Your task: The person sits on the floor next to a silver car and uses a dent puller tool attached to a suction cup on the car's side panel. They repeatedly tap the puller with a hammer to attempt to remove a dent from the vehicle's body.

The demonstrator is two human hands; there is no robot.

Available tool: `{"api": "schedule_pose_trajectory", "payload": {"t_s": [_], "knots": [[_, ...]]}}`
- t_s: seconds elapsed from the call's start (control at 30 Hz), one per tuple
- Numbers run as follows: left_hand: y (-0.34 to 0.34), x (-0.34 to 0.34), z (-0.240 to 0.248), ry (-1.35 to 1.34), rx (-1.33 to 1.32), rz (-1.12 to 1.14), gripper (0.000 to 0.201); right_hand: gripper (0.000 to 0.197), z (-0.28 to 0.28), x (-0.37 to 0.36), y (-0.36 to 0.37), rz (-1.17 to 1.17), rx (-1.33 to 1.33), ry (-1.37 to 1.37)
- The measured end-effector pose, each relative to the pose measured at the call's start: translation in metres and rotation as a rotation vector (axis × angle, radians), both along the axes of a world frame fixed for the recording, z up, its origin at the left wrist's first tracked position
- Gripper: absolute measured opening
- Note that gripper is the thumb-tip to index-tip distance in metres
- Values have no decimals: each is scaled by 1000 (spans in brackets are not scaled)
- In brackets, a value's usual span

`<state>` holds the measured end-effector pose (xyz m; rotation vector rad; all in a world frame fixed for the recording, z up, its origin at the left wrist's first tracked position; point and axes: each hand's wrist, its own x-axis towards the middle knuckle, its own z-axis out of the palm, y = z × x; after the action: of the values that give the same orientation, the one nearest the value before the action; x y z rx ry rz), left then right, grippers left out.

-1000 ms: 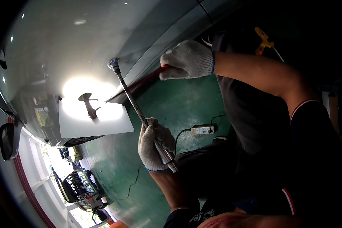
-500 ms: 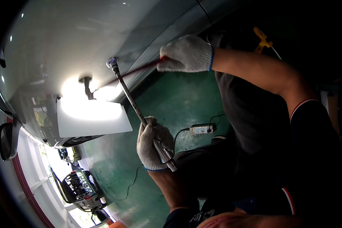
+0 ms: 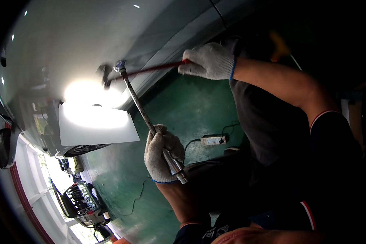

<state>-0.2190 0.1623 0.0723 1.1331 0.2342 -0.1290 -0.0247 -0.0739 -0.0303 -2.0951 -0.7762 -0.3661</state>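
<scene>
My left hand (image 3: 162, 152), in a white knit glove, is closed around a long metal slide hammer (image 3: 139, 101). The slide hammer's far end meets a small purple-blue pulling tab (image 3: 120, 66) on the grey car body panel (image 3: 81, 40). Farther up and to the right, my gloved right hand (image 3: 209, 61) grips the red handle of a hammer (image 3: 154, 68). Its dark head, smeared by motion, is close to the panel just left of the tab. The red handle passes near the slide hammer's upper end.
A glaring white panel (image 3: 97, 136) stands against the car below the tab. On the green floor lies a power strip (image 3: 214, 140) with black cords. A yellow-handled tool (image 3: 279, 46) is at the upper right, blurred. Another vehicle (image 3: 83, 203) is at the lower left.
The hammer's head has moved up and to the right along the panel, toward the tab. My right hand has shifted slightly right and down. My left hand has barely moved.
</scene>
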Motion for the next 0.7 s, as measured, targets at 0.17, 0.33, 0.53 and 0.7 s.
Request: {"api": "schedule_pose_trajectory", "payload": {"t_s": [0.17, 0.33, 0.53, 0.7], "knots": [[-2, -2, 1, 12, 12, 21, 28, 63, -22, 15, -6, -50, -49, 144], [0, -3, 4, 25, 13, 27, 26, 61, -15, 7, -6, -5, -23, 4], [-7, -2, 11, 41, 45, 78, 26, 61, 15, 1, 14, 41, -11, -15], [-7, -3, 15, 49, 47, 80, 25, 62, 36, 32, 15, -31, -196, 184]]}}
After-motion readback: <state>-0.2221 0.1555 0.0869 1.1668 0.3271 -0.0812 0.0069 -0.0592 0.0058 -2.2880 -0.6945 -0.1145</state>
